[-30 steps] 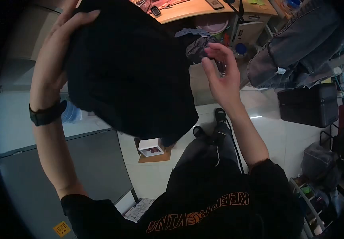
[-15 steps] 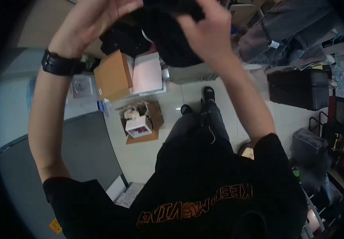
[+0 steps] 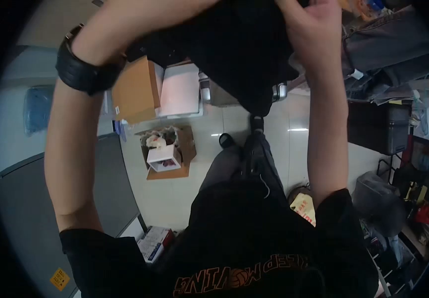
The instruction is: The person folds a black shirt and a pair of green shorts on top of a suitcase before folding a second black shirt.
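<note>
A piece of black cloth (image 3: 244, 54), possibly a garment, hangs in front of me at the top of the view and tapers to a low corner. My right hand (image 3: 316, 30) is closed on its upper right part, with the fingers curled near the top edge. My left hand (image 3: 145, 22) reaches across at the upper left, just above the cloth's slanting edge. Its fingers run out of view, so their grip is hidden. A black watch (image 3: 87, 72) is on my left wrist.
An opened brown carton (image 3: 137, 92) stands beyond a floor box holding a white box (image 3: 165, 159). Dark jeans (image 3: 393, 44) hang at the upper right, above a black case (image 3: 378, 126). A grey panel (image 3: 70, 193) lies left; a yellow bag (image 3: 304, 206) is near my right side.
The black cloth has spread out and hangs lower and further right. My right hand has moved right, and my left hand has swung across so its fingers leave the view.
</note>
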`<state>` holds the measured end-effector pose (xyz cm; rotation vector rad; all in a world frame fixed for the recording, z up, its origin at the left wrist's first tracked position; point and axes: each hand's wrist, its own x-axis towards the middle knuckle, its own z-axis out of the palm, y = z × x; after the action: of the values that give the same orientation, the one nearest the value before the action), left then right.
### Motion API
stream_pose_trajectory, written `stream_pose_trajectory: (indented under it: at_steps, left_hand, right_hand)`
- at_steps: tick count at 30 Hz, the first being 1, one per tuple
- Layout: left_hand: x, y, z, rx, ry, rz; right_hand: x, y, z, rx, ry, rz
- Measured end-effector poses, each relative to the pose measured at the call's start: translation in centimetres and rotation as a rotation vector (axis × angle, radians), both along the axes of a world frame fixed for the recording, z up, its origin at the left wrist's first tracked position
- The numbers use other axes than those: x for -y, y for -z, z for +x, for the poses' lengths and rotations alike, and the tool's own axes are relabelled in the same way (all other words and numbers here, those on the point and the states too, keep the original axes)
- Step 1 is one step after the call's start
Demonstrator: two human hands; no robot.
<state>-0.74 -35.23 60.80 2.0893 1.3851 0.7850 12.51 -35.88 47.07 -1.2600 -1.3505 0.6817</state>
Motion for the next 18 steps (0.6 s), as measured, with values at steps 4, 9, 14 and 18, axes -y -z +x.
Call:
stream_pose_trajectory:
  at_steps: [4,9,14,18]
  left_hand:
    - [-1.5,0.0,-1.2,0.014,0.056,0.088]
    - [-2.7,-0.2,-4.1,-0.009,0.130,0.124]
    - [-4.4,-0.3,-7.8,-0.064,0.208,0.119]
    - [-4.4,-0.6,-10.2,-0.108,0.261,0.118]
  right_hand:
    - [0.0,2.4,2.2,-0.145,-0.102,0.268]
    - [3.4,15.6,5.9,-0.521,0.304,-0.268]
    - [7.4,23.9,1.0,-1.037,0.130,-0.769]
    - [8.7,20.3,-2.4,-0.715,0.176,-0.540]
